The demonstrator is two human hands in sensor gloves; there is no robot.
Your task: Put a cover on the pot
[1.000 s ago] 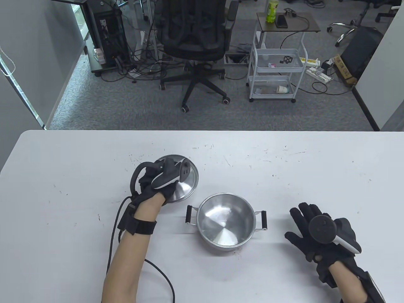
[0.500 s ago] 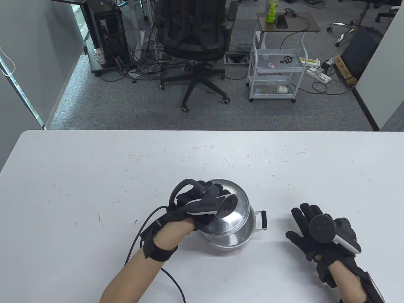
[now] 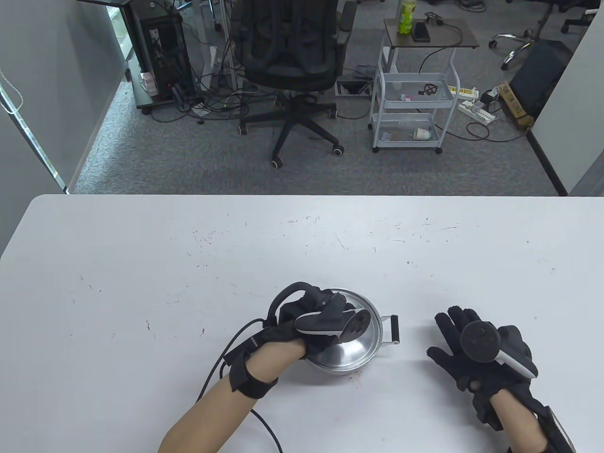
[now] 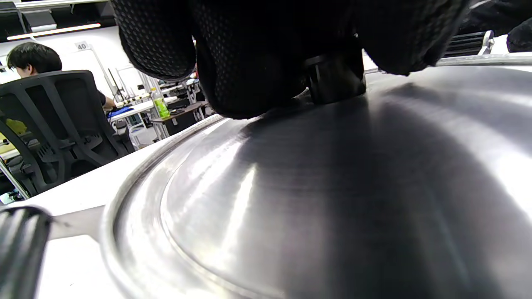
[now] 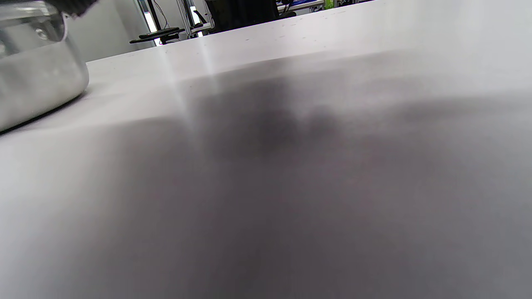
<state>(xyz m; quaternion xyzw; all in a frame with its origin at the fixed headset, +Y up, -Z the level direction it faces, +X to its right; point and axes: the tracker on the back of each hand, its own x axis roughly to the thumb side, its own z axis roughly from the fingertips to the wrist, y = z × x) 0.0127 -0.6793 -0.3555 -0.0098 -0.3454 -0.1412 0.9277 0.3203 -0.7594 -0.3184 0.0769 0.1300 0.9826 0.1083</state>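
The lid (image 3: pixel 351 347), earlier tilted, is now seated on the pot (image 3: pixel 377 337), its knob (image 4: pixel 334 81) gripped by left fingers (image 4: pixel 249 62); right fingers (image 3: pixel 455 325) are kept spread on the tabletop (image 3: pixel 141 264).

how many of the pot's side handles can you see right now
1 in the table view: the black side handle on the steel pot's right. The opposite one is hidden there under the left hand; the left wrist view shows a dark ribbed handle.
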